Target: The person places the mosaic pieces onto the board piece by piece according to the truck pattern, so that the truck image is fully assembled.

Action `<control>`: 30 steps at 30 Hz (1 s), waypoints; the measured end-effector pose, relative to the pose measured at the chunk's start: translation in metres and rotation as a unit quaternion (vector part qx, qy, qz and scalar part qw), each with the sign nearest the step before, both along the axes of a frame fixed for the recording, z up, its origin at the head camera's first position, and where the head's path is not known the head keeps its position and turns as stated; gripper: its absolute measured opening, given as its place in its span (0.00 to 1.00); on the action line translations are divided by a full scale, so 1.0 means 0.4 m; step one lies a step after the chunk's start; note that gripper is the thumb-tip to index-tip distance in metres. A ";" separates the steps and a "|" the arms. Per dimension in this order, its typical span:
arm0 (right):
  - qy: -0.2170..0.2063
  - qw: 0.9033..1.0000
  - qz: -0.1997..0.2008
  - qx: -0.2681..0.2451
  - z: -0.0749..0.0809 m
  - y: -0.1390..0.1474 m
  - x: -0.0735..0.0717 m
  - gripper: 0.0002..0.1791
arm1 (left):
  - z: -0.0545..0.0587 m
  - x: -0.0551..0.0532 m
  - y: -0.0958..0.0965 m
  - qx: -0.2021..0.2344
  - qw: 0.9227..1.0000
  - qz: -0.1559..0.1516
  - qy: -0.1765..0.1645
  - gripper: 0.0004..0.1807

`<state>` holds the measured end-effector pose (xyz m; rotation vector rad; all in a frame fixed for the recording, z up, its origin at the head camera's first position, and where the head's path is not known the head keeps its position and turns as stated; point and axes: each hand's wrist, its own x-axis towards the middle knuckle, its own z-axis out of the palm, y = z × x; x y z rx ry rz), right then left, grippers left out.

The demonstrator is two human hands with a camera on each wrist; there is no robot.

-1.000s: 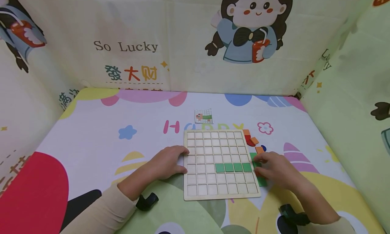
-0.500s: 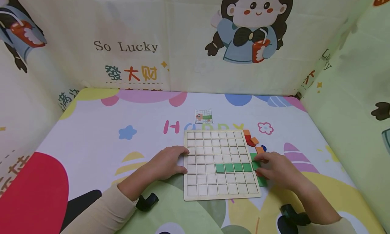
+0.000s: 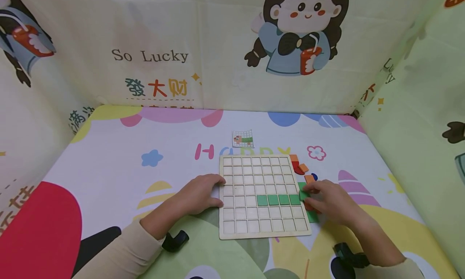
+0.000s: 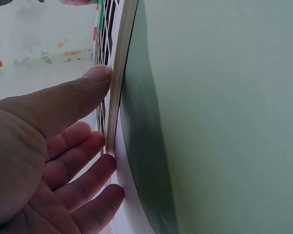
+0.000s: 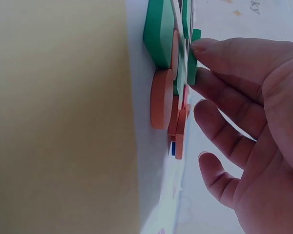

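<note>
R hand [image 3: 327, 200]: thumb and green tile [image 5: 192, 63] shift slightly vs. earlier; L hand [image 3: 197, 194] and board [image 3: 265, 211] hold posn. R thumb and index pinch tile at board's R rim, approx. in line w/ four seated green tiles [image 3: 273, 200]. L hand: fingers relaxed, slightly spread, touching board's L edge. Recommended: grip by edges, keep tile flat, clear loose pcs. [image 3: 303, 168], brace board lightly.
</note>
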<state>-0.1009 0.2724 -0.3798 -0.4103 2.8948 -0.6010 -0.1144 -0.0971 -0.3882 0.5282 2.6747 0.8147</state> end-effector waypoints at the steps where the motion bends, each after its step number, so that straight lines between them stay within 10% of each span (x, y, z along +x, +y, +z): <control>1: 0.001 1.000 0.000 -0.001 0.001 0.000 -0.001 0.15 | 0.000 0.000 0.000 0.000 1.000 0.000 0.000 0.30; 30: 0.012 0.999 0.032 0.009 0.017 -0.044 -0.055 0.17 | 0.001 -0.002 0.000 -0.001 1.000 -0.006 0.003 0.30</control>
